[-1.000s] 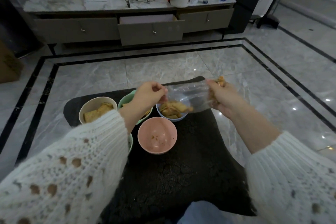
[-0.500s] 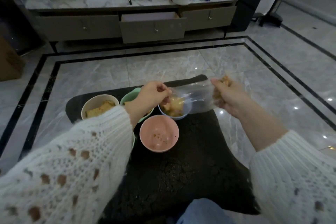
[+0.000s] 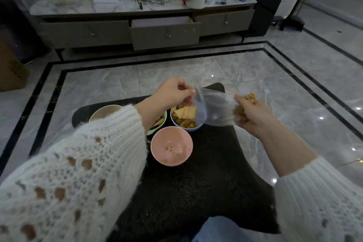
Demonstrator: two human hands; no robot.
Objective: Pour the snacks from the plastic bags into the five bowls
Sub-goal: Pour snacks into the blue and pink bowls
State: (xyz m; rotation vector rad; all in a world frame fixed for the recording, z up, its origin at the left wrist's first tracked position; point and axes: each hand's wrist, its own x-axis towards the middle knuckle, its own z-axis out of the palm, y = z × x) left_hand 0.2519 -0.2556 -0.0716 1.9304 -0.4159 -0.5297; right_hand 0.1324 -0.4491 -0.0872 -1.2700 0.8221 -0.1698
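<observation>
You are holding a clear plastic bag (image 3: 214,107) stretched between both hands above the far part of the black table (image 3: 196,182). Your left hand (image 3: 172,92) is pinching the bag's open end between thumb and curled fingers, right over the blue bowl (image 3: 186,122). Your right hand (image 3: 249,112) is gripping the other end, its fingers curled round the bunched plastic, with a few snack pieces (image 3: 249,97) showing there at the top of your fist. The bag's mouth is hanging down into the blue bowl, which is holding square crackers and smaller snacks.

The blue bowl is sitting near the table's far edge. Just beside it on the left, a green bowl (image 3: 160,124) with snacks is lying partly hidden by your left forearm, and further left a cream bowl (image 3: 105,111) is peeking over your white knitted sleeve (image 3: 78,173). A pink bowl (image 3: 171,148) is standing just nearer to you than the blue one, holding only crumbs. A fifth bowl cannot be made out.

Beyond the table, a grey cabinet (image 3: 147,31) is standing against the wall with its middle drawer pulled out.
</observation>
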